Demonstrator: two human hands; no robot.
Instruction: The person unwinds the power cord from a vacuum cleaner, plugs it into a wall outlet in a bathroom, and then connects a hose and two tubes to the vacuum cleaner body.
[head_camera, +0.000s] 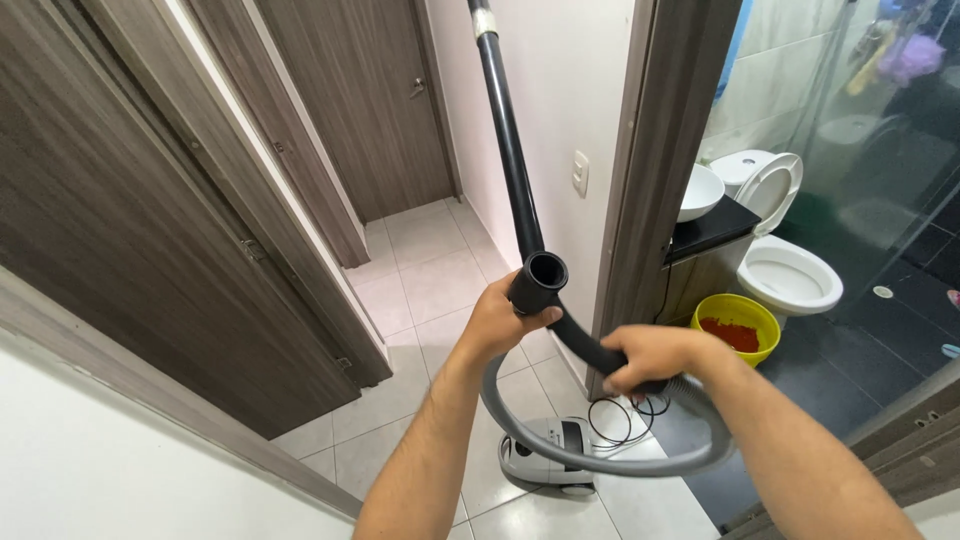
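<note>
My left hand (497, 322) grips the open end of a black vacuum tube (510, 150) that rises up toward the top of the view. My right hand (650, 357) holds the black curved handle piece (580, 342) just below that open end. From it a grey flexible hose (590, 462) loops down and around to the grey vacuum cleaner body (548, 455) standing on the tiled floor below my arms. A thin black cord (612, 420) lies coiled next to it.
Dark wood doors (150, 230) line the left of a narrow hallway with pale floor tiles (430, 285). On the right a doorway opens to a bathroom with a white toilet (790, 270), a white basin (700, 192) and a yellow bucket (737, 325).
</note>
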